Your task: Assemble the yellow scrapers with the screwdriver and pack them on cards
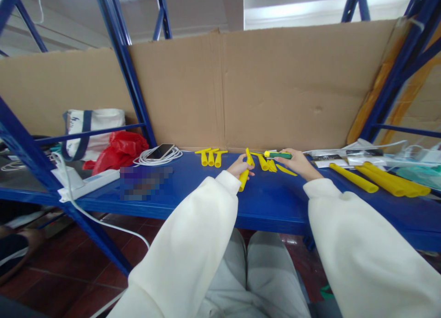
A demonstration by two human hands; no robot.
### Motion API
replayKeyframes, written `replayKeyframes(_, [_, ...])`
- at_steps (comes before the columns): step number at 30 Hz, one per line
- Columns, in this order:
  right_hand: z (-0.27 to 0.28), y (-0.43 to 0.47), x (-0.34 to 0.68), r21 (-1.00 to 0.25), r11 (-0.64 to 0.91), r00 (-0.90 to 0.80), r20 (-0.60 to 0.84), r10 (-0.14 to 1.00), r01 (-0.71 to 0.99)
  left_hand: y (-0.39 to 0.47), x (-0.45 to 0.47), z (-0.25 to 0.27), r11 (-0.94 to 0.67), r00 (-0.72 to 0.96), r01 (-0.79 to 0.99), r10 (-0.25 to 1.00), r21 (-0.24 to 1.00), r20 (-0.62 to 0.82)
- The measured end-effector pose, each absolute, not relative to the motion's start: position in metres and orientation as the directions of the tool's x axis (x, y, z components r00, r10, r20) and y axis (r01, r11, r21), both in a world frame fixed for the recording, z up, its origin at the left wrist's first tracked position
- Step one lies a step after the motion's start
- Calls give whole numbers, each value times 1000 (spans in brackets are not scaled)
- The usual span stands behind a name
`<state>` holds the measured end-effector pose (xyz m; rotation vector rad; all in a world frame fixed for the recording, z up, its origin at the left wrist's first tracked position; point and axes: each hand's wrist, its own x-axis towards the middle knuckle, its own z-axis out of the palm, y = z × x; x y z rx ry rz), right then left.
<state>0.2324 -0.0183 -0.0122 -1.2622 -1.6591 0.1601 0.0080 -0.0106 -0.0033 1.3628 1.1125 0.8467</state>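
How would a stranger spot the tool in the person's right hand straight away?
Start at the blue shelf in front of the tall cardboard panel. Right of the picture's centre, find the right hand and its white sleeve. The tool it holds is green with a yellow end, while the yellow pieces nearby show no green.

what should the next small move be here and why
Probably bring the green-and-yellow handheld tool leftward to the slender yellow tubular piece: the left hand holds that piece, the right hand grips the tool, and the two things appear apart.
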Motion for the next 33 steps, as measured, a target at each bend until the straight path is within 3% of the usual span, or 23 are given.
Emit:
replayKeyframes(13, [-8, -25, 227, -673, 422, 70, 575, 815, 607, -11, 7, -1, 120, 274, 7, 954, 993, -118])
replayKeyframes(33, [-9, -22, 228, -669, 445, 57, 588, 807, 596, -12, 8, 1, 140, 276, -17, 952, 990, -130])
